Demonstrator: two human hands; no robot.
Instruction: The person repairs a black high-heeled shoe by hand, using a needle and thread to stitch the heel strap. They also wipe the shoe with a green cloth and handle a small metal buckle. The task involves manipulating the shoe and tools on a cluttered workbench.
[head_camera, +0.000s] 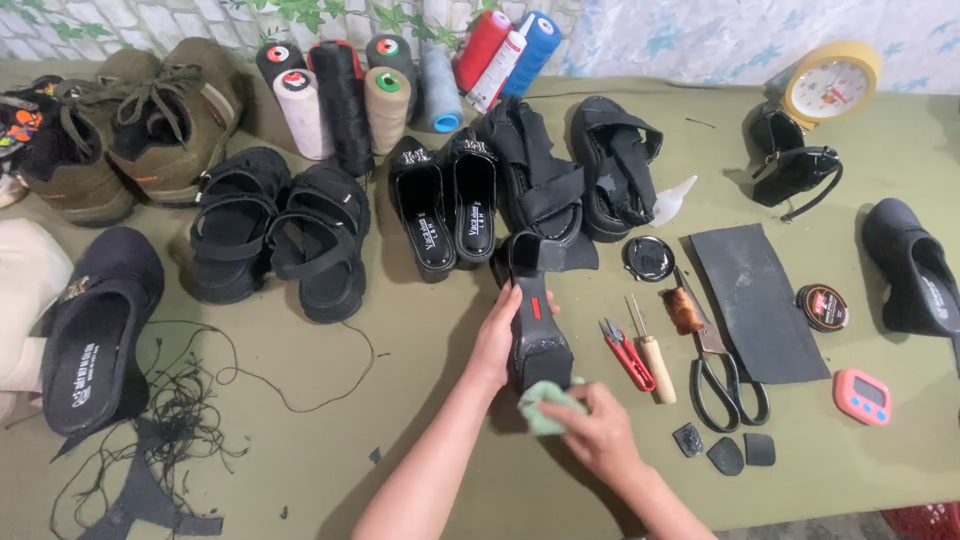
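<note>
- The left hand (497, 335) grips a black heeled shoe (535, 320) by its side, sole up, at the middle of an olive-green table (420, 400).
- The right hand (598, 432) is closed on a pale green cloth (545, 405), pressed to the shoe's heel end.
- Just right of the shoe lie red snips (628, 355) and a wooden-handled awl (652, 358); beyond them — big scissors (722, 370), a dark rubber sheet (760, 300) and three small black heel pieces (725, 450).
- Farther right sit a round polish tin (822, 307), a pink timer (863, 396) and another black shoe (910, 270).
- Behind the shoe stand black mules (450, 205), black sandals (280, 235) and chunky strapped sandals (580, 170), crowding the far side.
- At the back edge — thread cones (345, 100) in several colours, brown boots (130, 120) to the left and a yellow clock (832, 80) to the right.
- Loose black thread (190, 400) tangles at the near left, beside a black slipper (95, 330).
</note>
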